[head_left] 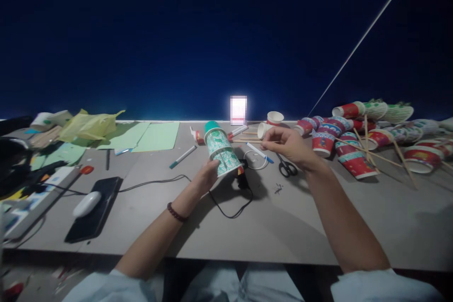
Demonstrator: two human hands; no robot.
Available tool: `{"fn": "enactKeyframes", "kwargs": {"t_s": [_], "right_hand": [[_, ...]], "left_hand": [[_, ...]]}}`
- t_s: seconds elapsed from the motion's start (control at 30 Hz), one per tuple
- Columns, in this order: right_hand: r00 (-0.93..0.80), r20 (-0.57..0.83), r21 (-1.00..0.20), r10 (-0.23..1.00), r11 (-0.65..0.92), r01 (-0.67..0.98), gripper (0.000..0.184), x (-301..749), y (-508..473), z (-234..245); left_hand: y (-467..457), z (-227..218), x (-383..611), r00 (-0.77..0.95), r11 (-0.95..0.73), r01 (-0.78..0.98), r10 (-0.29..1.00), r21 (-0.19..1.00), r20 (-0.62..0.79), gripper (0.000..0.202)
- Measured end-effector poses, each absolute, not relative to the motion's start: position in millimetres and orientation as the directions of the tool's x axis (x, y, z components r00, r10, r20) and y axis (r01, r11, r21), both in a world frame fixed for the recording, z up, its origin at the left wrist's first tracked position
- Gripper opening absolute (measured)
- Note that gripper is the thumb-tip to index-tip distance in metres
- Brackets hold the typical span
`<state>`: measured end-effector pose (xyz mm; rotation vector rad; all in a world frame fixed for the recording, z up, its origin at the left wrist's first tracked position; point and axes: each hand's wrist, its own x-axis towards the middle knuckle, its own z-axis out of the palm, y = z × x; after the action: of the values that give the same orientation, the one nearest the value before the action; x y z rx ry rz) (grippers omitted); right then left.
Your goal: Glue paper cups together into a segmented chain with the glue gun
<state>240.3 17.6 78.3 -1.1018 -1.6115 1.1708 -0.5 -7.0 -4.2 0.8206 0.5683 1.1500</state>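
Left hand clamps green cups, right hand pinches stick, well inside table edge

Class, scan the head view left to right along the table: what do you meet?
White mouse → green paper sheet → green patterned cups in the left hand → right hand → pile of red cups.

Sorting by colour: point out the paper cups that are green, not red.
The green-patterned cup stack gripped in the left hand, near the middle of the view. It alone is green and held; the red cups lie loose in a pile at the right.
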Motion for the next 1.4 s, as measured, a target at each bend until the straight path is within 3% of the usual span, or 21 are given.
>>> {"fn": "enactKeyframes", "kwargs": {"t_s": [0.47,1.2,1.4], "right_hand": [[-0.233,0.101,-0.952,0.967,0.161,0.259,0.029,238.2,21.1,78.1],[-0.472,-0.008,-0.999,0.882,0.016,0.046,0.027,230.5,13.5,82.7],[-0.464,0.017,-0.998,0.886,0.043,0.046,0.021,227.6,8.0,85.4]], "left_hand": [[-1.3,-15.9,1.6,0.134,0.124,-0.529,0.989,0.839,-0.061,0.061],[4.5,-19.7,0.3,0.059,0.087,-0.436,0.996,0.896,-0.068,0.061],[4.8,-12.5,-4.8,0.201,0.172,-0.468,0.976,0.867,-0.085,0.055]]}}
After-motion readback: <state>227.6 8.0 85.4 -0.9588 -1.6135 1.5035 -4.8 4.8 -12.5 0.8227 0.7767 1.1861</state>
